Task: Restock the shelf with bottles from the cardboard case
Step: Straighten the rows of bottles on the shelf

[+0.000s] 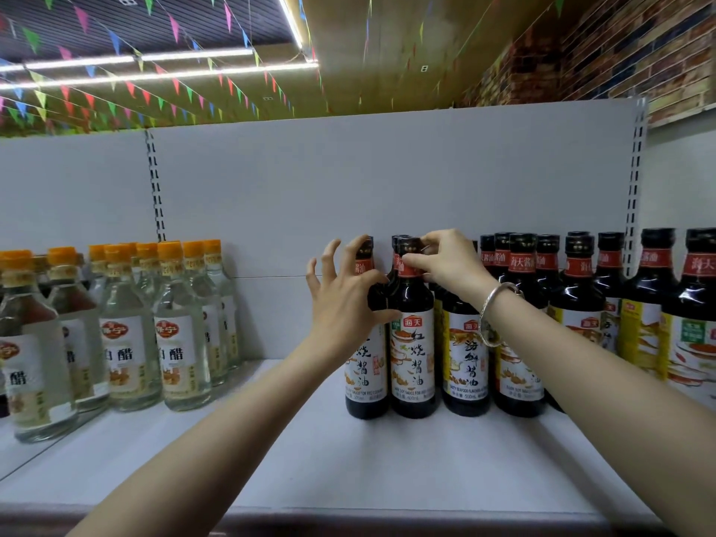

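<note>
White shelf (348, 451) under bunting-strung ceiling, grey back panel behind. Left hand (343, 300) grip is wrapped on shoulder of leftmost dark soy sauce bottle (366, 366), upper fingers splayed. Right hand (451, 261) grip is pinched on neck of adjacent soy sauce bottle (412, 343); silver bangle (494, 312) is worn on that wrist. More soy bottles (573, 304) are lined up rightward; white vinegar bottles (170, 335) are grouped well apart, left.

White shelf (348, 459): soy sauce bottles (412, 343), vinegar bottles (182, 343).

Soy sauce bottle (412, 343) label: 海天, 红烧酱油. Vinegar bottle (182, 343) label: 白醋.
</note>
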Tool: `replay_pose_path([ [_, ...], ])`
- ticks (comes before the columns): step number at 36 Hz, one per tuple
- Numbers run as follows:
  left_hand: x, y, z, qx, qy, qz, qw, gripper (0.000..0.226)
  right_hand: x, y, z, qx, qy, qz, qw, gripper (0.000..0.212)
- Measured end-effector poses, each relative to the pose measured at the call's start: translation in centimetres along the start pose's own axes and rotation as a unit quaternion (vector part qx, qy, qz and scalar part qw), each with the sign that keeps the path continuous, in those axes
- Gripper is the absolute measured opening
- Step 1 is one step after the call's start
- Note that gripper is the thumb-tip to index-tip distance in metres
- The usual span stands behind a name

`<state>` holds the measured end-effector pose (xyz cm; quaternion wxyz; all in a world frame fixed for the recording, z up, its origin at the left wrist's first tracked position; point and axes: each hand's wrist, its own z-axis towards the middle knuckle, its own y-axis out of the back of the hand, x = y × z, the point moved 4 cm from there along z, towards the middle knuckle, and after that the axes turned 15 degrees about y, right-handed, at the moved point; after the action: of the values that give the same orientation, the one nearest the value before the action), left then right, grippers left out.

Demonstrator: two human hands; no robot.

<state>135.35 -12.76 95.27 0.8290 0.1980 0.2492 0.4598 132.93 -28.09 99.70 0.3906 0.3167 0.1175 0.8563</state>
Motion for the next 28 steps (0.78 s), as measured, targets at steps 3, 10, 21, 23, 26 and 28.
replay_pose_path([
  [3,0.18,-0.27,-0.01,0.004,-0.001,-0.008,1.000,0.046,-0.06,-0.03,0.01,-0.006,-0.002,-0.002,1.000,0.031],
  [10,0.31,-0.46,-0.16,0.000,-0.001,0.002,1.000,0.039,0.29,0.00,0.10,0.010,-0.005,0.007,1.000,0.023],
  [21,-0.37,-0.54,-0.60,-0.002,-0.029,-0.002,1.000,0.039,-0.11,0.18,-0.12,-0.023,-0.008,0.009,1.000,0.036],
  [23,-0.46,-0.53,-0.59,-0.005,-0.030,-0.003,1.000,0.039,-0.12,0.23,-0.17,-0.025,-0.007,0.006,1.000,0.040],
  [26,-0.60,-0.59,-0.58,-0.003,-0.028,0.004,1.000,0.039,-0.15,0.27,-0.33,-0.022,-0.006,0.001,1.000,0.043],
  [28,-0.64,-0.63,-0.60,-0.002,-0.029,0.004,1.000,0.041,-0.22,0.28,-0.44,-0.025,0.001,-0.010,1.000,0.040],
])
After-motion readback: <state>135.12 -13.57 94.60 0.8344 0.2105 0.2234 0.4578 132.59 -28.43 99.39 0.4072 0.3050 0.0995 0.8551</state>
